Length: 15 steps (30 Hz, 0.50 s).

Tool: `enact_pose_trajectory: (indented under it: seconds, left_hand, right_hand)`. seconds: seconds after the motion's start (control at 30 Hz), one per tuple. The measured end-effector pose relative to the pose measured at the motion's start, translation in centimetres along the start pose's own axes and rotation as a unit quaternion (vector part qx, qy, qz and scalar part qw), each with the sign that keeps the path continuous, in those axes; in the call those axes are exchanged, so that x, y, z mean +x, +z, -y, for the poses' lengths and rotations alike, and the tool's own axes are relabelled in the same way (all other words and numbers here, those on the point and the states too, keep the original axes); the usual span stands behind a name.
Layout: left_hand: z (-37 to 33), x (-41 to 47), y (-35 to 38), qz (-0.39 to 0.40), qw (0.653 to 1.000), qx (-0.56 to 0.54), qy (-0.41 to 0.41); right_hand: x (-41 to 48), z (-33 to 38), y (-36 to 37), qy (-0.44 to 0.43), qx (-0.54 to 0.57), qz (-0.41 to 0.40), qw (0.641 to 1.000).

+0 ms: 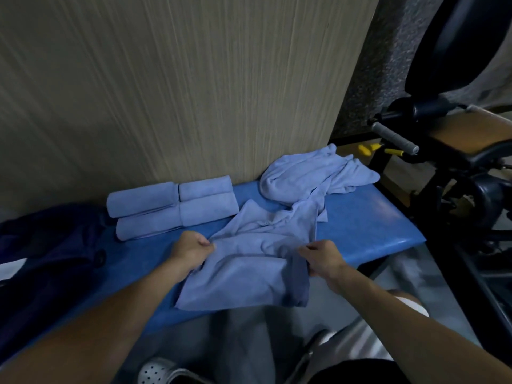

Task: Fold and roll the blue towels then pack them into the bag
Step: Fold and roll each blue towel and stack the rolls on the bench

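A loose blue towel [249,270] lies crumpled over the front edge of the blue bench [365,225]. My left hand [191,252] pinches its left edge and my right hand [322,259] grips its right edge. Several rolled blue towels [171,209] lie side by side at the back left, against the wall. A heap of unfolded blue towels [313,173] sits at the back right of the bench. A dark navy bag [47,259] lies on the bench's left end.
A wood-grain wall panel [177,87] stands right behind the bench. Black exercise equipment with a grey handle [396,138] crowds the right side. My white perforated shoe [160,370] is on the floor below.
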State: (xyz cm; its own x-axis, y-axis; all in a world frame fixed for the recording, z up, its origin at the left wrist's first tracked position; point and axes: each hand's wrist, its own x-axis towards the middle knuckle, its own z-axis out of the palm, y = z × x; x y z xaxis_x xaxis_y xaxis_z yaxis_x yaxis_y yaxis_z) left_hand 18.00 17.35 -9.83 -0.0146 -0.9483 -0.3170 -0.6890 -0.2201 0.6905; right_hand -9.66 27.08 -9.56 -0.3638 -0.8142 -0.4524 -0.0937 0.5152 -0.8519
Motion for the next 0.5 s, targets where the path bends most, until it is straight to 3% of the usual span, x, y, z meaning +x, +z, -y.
enact_pose_trajectory:
  seconds: [0.2,0.37,0.5]
  left_hand:
    - [-1.9,-0.2,-2.0,0.015,0.996,-0.083,-0.007]
    - [-4.5,-1.2,-5.4,0.111,0.987,-0.099,-0.060]
    - [-6.1,-2.0,-8.0,0.090,0.980,-0.175,-0.003]
  right_hand:
    - [0.0,2.6,-0.3,-0.050,0.007,-0.043,0.998]
    - [-1.5,5.9,-1.1,-0.102,0.056,-0.029,0.993]
    - [-2.8,7.5,-2.0,-0.136,0.062,0.005,0.989]
